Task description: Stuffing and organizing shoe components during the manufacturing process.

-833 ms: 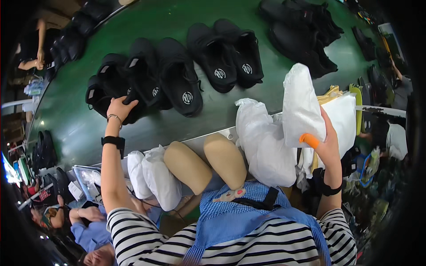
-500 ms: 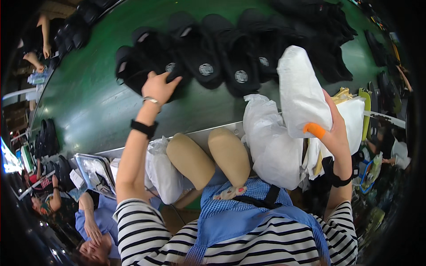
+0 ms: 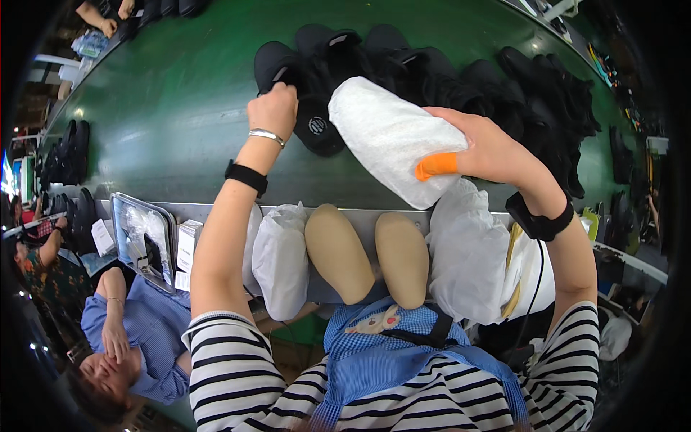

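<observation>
Print [image 3: 317,125], round and white, on black insole [image 3: 319,141]; left hand [image 3: 273,114] pinching black shoe [image 3: 273,60], right hand [image 3: 492,146] clasping white-wrapped form [image 3: 392,137].

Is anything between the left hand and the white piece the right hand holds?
A black shoe with a pale emblem shows between the left hand and the white piece, on the green table; the piece looks held higher.
</observation>
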Demonstrator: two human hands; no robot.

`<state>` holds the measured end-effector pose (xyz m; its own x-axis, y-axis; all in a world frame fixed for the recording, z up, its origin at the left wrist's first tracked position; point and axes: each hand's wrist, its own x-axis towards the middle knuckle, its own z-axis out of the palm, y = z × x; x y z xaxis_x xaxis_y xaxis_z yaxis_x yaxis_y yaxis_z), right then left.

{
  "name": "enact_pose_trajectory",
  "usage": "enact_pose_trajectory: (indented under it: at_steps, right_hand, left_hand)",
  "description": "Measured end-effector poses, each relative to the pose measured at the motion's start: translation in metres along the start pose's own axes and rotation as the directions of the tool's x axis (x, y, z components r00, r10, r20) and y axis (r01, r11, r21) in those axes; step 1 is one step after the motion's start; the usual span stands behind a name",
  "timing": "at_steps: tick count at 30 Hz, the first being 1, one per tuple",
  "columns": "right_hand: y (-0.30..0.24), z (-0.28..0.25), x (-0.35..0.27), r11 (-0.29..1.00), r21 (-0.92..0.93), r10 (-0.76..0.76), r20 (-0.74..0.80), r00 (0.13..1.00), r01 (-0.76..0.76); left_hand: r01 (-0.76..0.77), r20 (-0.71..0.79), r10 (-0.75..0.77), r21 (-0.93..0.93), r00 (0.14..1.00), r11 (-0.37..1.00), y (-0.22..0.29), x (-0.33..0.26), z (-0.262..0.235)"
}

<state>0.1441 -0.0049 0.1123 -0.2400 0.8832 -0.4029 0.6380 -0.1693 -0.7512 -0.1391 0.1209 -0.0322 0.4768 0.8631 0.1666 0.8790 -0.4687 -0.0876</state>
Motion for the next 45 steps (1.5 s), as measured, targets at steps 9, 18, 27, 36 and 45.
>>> enact_pose_trajectory:
  at_steps: [9,18,27,36,45]
  right_hand:
    - [-0.019,0.031,0.09,0.935,0.3,0.072,0.358,0.931,-0.188]
    - [-0.048,0.048,0.164,0.971,-0.019,0.236,0.278,0.931,-0.24]
    - [-0.114,0.092,0.202,0.741,-0.662,0.194,0.043,0.98,-0.117]
    - [-0.074,0.145,0.216,0.816,-0.572,-0.173,-0.109,0.979,0.08]
    - [-0.059,0.164,0.252,0.551,-0.801,-0.486,-0.083,0.87,0.232]
  left_hand:
    - [0.437,0.247,-0.468,-0.826,0.849,0.357,-0.04,0.008,0.006]
    - [0.527,0.374,-0.403,-0.751,0.836,0.397,-0.054,0.012,0.049]
    - [0.491,0.319,-0.404,-0.744,0.857,0.453,-0.063,-0.003,0.032]
    - [0.528,0.365,-0.439,-0.779,0.821,0.339,-0.067,-0.003,0.032]
    - [0.448,0.238,-0.44,-0.76,0.866,0.47,-0.068,-0.003,0.042]
